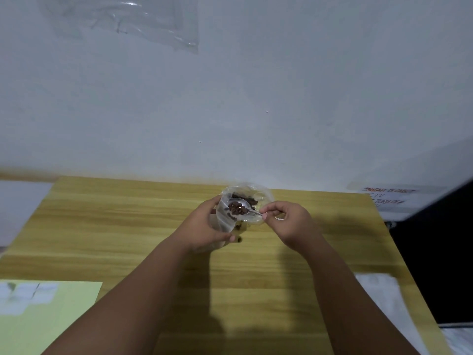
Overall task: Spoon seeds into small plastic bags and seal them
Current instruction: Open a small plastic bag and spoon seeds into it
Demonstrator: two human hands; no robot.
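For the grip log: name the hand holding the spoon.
The right hand pinches the spoon by its handle; the left hand grips the clear plastic bag.

Spoon [239, 208] w/ brown seeds [236, 209] over, seemingly, clear bag [225, 221].

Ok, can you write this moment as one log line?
left hand holds small bag | right hand pinches spoon | spoon full of seeds | small bag not sealed

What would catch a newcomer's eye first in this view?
First, the spoon heaped with brown seeds, pinched by the right hand over the middle of the wooden table. Beside it the left hand grips a small clear bag, a larger open bag just behind. A pale green sheet lies at near left.
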